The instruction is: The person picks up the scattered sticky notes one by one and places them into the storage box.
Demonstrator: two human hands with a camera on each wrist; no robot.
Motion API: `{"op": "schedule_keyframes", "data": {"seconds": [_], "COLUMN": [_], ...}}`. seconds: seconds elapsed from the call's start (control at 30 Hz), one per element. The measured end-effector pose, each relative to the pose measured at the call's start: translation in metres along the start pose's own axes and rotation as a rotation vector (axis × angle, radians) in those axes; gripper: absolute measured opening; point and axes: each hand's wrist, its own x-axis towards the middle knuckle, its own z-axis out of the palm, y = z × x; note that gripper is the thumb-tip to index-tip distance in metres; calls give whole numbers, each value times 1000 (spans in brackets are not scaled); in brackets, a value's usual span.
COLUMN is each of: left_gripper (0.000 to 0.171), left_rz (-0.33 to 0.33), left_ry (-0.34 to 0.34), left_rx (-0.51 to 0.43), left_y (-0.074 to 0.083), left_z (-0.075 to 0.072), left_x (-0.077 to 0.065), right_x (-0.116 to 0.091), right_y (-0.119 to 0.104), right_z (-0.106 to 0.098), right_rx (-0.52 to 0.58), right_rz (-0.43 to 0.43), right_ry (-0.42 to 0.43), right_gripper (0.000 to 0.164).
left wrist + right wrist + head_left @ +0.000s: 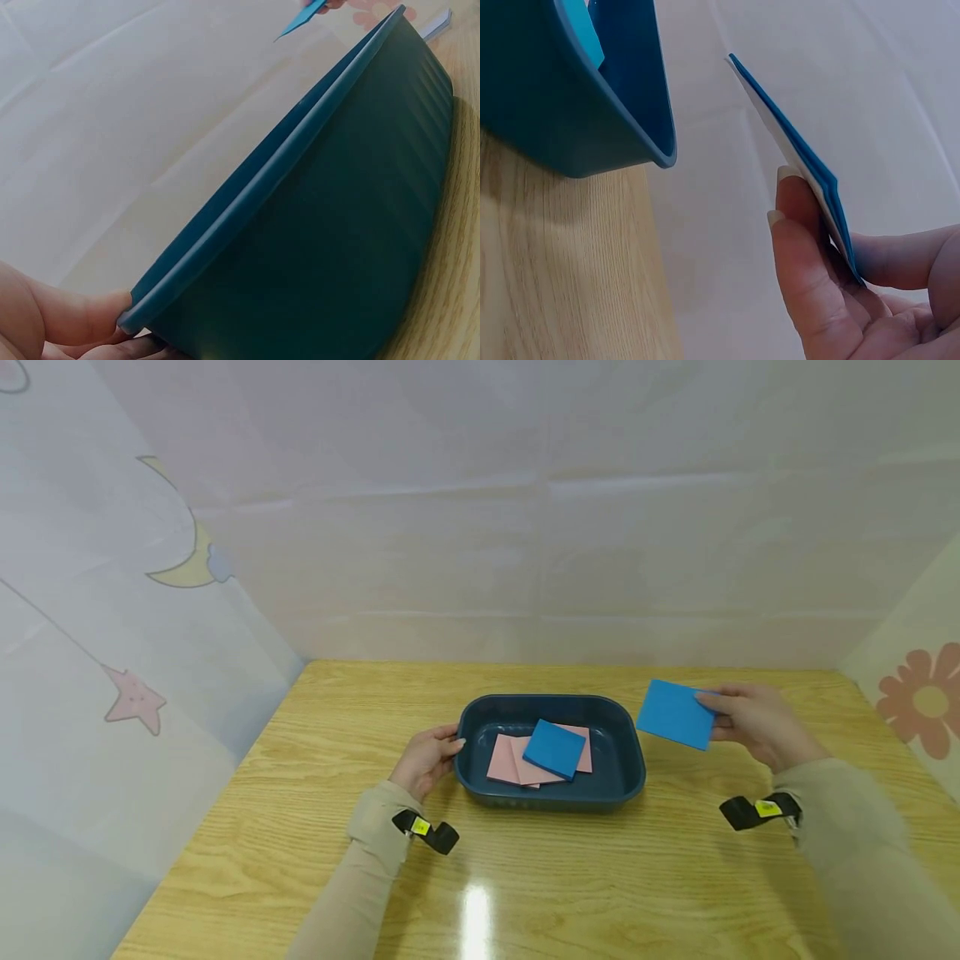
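Observation:
A dark teal plastic basin [480, 797] stands on the table. Inside it, a blue sticky note pad [553, 748] lies across several pink sticky note pads [504, 762]. My left hand [426, 760] pinches the basin's left rim, with the thumb on top and fingers beneath, as the left wrist view shows. To the right of the basin, my right hand [759, 723] holds another blue sticky note pad [677, 713] by its right edge, between thumb and fingers. That pad is raised, apart from the basin; in the right wrist view its underside looks pale.
The wood-grain table [525, 885] runs back to a pale cloth backdrop [540, 552]. Printed side sheets flank it, with a pink star [135, 700] at left and a flower [930, 702] at right. A small whitish item [437, 25] shows beyond the basin in the left wrist view.

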Motion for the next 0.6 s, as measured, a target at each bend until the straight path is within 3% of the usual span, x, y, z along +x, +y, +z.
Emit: {"op": "schedule_keyframes", "data": {"seconds": [0.6], "left_gripper": [39], "left_rz": [33], "left_ry": [-39], "left_rx": [-18], "left_y": [-4], "left_z": [-4], "left_x": [2], "right_x": [8], "right_y": [-11], "right_z": [22], "right_rx": [42], "right_rz": [-1], "right_ry": [-49], "right_gripper": [61]}}
